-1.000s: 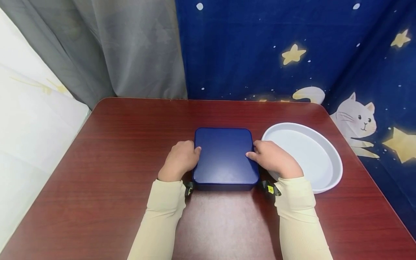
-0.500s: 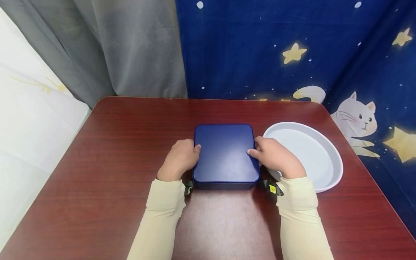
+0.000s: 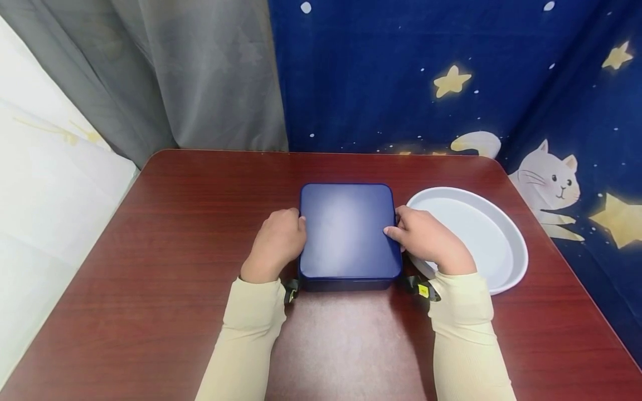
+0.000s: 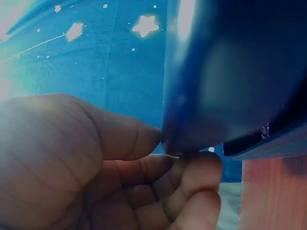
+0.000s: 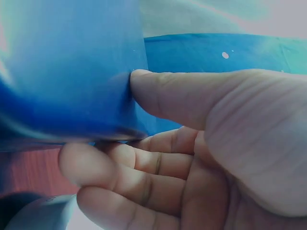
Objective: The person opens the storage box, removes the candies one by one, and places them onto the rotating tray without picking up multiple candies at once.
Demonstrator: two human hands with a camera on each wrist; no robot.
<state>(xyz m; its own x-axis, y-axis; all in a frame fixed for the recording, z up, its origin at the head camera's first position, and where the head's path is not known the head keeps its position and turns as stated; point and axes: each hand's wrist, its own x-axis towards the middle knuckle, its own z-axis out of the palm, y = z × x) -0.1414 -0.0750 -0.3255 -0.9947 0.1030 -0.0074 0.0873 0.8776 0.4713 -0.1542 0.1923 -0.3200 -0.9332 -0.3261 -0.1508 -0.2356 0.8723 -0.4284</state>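
A dark blue square box lies near the middle of the table, with its smooth blue lid (image 3: 348, 231) on top. My left hand (image 3: 278, 242) grips the lid's left edge. In the left wrist view, the thumb presses the lid's side and curled fingers lie beneath its rim. A dark gap shows there between the lid (image 4: 240, 72) and the lower part of the box (image 4: 276, 149). On the opposite edge my right hand (image 3: 426, 236) pinches the lid, thumb on its surface and fingers curled underneath. Whatever the box contains is hidden.
A shallow white oval tray (image 3: 516, 264) stands right of the box, partly beneath my right hand and wrist. The reddish-brown wooden table (image 3: 210, 195) ends against a grey curtain (image 3: 220, 72) and a blue star-patterned curtain (image 3: 361, 78).
The lid's far edge has risen, and its top looks larger and tilted toward me. Both hands have moved up slightly with it, still gripping its sides. The white tray has stayed put.
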